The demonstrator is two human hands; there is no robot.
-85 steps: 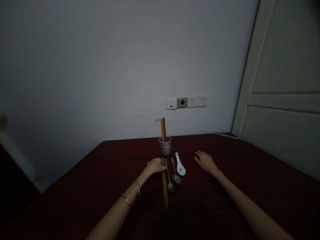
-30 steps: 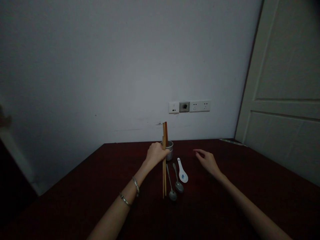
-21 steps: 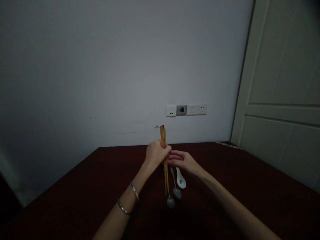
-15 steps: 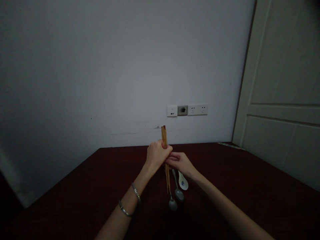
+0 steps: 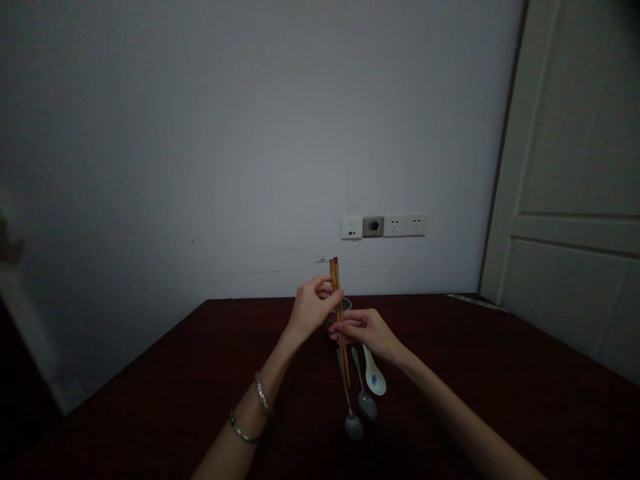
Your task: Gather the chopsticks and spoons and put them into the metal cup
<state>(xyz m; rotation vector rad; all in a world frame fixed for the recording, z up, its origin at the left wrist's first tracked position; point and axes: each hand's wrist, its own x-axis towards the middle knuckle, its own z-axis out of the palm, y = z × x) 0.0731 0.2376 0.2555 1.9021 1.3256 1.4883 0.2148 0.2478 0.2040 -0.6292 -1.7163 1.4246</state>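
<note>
Chopsticks (image 5: pixel 344 357) are just below centre of the frame, held in narrow pinches: the right hand (image 5: pixel 374 332) has just come in below the left hand (image 5: pixel 307 310), so both now share the hold.

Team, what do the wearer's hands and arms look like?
Left forearm and right forearm are bare, no sleeves visible. Left hand and right hand are ungloved. Two silvery bangles circle the left forearm; none show on the right.
</note>
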